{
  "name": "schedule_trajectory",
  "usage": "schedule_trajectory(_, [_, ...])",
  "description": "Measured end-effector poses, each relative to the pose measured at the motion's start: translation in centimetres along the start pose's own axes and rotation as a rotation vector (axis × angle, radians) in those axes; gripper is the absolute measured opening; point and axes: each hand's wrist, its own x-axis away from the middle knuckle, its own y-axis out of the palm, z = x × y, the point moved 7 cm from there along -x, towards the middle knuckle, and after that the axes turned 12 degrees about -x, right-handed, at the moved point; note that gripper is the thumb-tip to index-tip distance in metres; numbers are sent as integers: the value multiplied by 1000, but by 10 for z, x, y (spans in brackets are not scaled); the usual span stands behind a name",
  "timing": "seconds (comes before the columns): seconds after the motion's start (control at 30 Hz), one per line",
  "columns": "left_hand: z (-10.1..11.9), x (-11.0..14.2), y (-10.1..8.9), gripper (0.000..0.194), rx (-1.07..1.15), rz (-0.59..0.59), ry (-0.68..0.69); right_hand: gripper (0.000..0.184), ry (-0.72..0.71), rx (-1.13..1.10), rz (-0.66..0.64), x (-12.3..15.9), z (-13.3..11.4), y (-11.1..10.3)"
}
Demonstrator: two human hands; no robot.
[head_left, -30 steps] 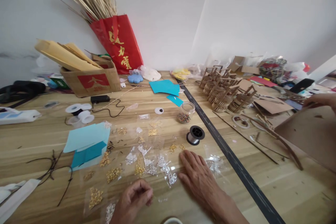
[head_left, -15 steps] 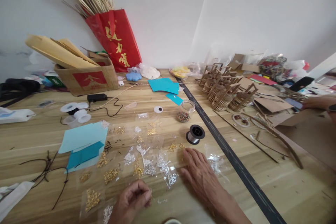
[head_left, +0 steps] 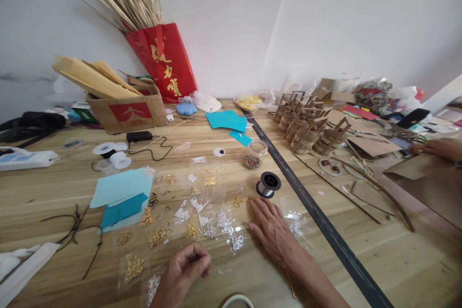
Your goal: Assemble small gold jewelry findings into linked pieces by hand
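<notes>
Fingers [head_left: 263,211] of the right hand [head_left: 276,233] lay nearly straight and slightly apart, palm down on the table [head_left: 252,276], their tips right by a gold ring [head_left: 249,198]. Whether they pinned it, I could not tell. The left hand [head_left: 186,269] was curled nearly closed, thumb against the bent fingers; a small piece might have been in that pinch, but none showed clearly.

Silver rings [head_left: 236,242] lay in a clear packet between the 2 hands, with gold beads [head_left: 237,201] just beyond and loose silver bits [head_left: 224,272] nearer the body. A gold strand [head_left: 290,286] showed beside the right forearm; a sideways drag of that arm could have snagged it.

Sweeping the right hand forward might have nudged the spool [head_left: 269,185] towards the jar [head_left: 254,154], and a knock there could have scattered its beads. The packets lay close together, so a sleeve or wrist brushing across them could have mixed pieces. If the left pinch loosened, anything tiny in it could easily have been lost among the bits.
</notes>
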Motion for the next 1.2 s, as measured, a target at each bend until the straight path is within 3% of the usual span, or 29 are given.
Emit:
schedule_trajectory(0.37, [13,6,1,28,-5,35,11,48,44,67,-33,-4,6,8])
schedule_trajectory(1.2, [12,6,-1,32,-14,44,24,48,-29,135,-2,11,-24,-1])
